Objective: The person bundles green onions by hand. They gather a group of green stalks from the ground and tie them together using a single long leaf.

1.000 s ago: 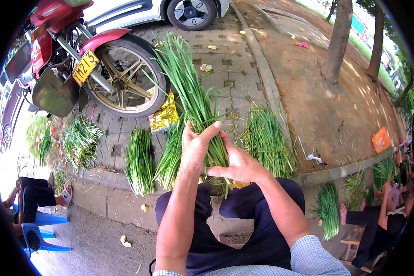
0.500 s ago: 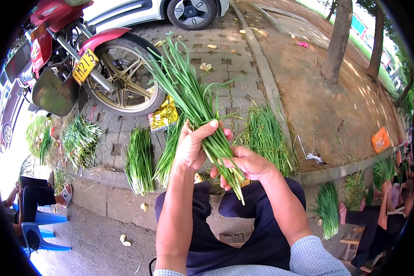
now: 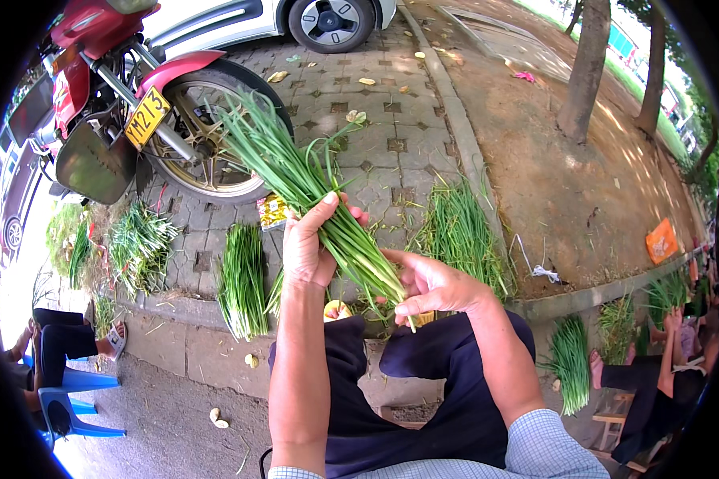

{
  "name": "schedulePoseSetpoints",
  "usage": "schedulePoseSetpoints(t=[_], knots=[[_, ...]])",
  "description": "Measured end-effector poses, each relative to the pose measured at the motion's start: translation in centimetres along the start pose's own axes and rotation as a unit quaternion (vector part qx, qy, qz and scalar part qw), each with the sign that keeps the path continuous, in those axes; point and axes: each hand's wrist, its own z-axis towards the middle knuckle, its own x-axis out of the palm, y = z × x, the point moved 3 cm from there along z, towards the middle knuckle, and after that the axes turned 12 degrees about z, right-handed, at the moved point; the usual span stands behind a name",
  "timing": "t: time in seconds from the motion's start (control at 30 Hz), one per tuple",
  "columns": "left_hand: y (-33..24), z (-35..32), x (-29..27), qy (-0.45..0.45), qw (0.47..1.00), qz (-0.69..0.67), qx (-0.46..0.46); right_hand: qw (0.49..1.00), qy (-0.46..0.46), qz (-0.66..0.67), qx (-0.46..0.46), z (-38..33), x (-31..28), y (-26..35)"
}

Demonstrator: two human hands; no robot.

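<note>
A bunch of garlic chives [image 3: 284, 164] slants up and left in front of me, leaves toward the motorcycle, pale stem ends toward my knees. My left hand [image 3: 311, 243] is closed round its middle with the thumb on top. Down at the stem ends, my right hand [image 3: 439, 286] has thumb and fingers curled about the bunch; some of its fingers are hidden. On the paving to the left lies a neat chive bundle [image 3: 244, 279]. Another bundle [image 3: 275, 292] is mostly covered by my left hand. A looser chive pile [image 3: 465, 235] spreads beyond my right hand.
A red motorcycle's front wheel [image 3: 212, 132] stands ahead left, with a gold packet [image 3: 272, 210] near it. More greens [image 3: 140, 243] lie farther left. A kerb [image 3: 599, 287] runs across. Seated people are at both sides, one by a blue stool [image 3: 76, 399].
Both hands still hold the chives. The bunch has tilted farther left and its leaf tips have dropped. My right hand has shifted slightly right, with its thumb now lower, near the stem ends.
</note>
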Motion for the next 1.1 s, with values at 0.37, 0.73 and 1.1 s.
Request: schedulePoseSetpoints(t=[0.37,0.73,1.1], knots=[[0.3,0.8,-1.6,-0.097,0.993,-0.052,0.037,0.982,-0.167,-0.081,0.034,-1.3,-3.0,0.7],[0.2,0.6,-1.4,-0.095,0.994,-0.058,0.012,0.972,-0.12,-0.194,0.053,-0.9,-2.6,0.2],[0.1,0.6,-1.1,-0.012,0.999,-0.048,-0.016,0.968,-0.187,-0.164,0.015,-2.4,-3.4,2.2]])
